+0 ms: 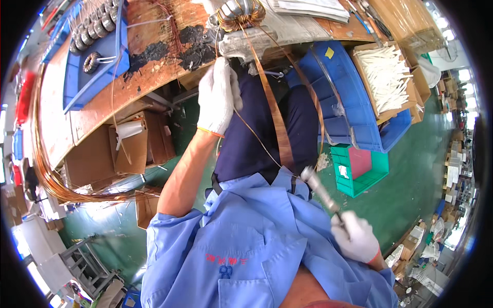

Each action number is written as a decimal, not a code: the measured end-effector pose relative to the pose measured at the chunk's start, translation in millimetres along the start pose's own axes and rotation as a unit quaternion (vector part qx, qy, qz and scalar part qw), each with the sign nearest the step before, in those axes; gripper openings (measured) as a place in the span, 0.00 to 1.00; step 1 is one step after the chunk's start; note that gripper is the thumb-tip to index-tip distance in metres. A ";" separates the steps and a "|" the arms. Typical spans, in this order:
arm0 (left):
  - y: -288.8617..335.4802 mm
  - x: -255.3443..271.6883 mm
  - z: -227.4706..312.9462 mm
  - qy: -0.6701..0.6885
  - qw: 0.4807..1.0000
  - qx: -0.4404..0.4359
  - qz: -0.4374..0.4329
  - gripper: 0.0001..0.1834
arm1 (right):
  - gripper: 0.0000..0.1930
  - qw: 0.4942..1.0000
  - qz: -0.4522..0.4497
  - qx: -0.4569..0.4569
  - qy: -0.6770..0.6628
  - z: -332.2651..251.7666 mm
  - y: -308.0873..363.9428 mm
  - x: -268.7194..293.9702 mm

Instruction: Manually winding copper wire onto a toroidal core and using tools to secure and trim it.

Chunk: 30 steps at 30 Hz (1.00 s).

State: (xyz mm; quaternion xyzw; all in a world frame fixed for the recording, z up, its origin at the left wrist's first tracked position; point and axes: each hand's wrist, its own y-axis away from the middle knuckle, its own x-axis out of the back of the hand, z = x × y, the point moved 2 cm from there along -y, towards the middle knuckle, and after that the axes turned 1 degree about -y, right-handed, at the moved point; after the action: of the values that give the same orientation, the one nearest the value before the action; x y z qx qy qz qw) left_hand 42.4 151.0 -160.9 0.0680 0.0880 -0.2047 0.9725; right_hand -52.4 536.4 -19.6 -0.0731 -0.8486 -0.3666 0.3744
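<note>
At the bench edge, my left hand (218, 97), in a white glove, is closed on a copper wire (257, 141). This wire slants from the glove toward my lap, near the head of the tool on my right. My gloved right hand (354, 237) grips the dark handle of a hammer-like tool (321, 190), whose pale shaft and head are blurred. A ring-shaped coil (241, 14) wound with copper sits on a grey block (246, 43) beyond my left hand. From the coil a flat band of copper wires (272, 102) hangs between my knees, with another loop beside it.
A blue tray (122, 61) with several wound rings stands left on the wooden bench (149, 31). Thick copper wire bundles (49, 177) curve at far left. At right are blue bins (339, 97), a carton of white sticks (382, 77) and a green bin (380, 174).
</note>
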 end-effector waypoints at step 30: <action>-223.0 20.0 102.6 0.462 0.886 -0.012 -0.032 0.30 | 0.11 0.903 -0.024 0.074 -0.422 -104.0 -200.5 18.4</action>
State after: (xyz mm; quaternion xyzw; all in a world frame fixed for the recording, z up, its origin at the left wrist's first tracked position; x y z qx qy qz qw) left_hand -16.3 -76.2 -86.3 0.1405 0.5316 -0.1801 0.8156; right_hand -84.9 318.8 -73.9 -0.1725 -0.9533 -0.2468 -0.0232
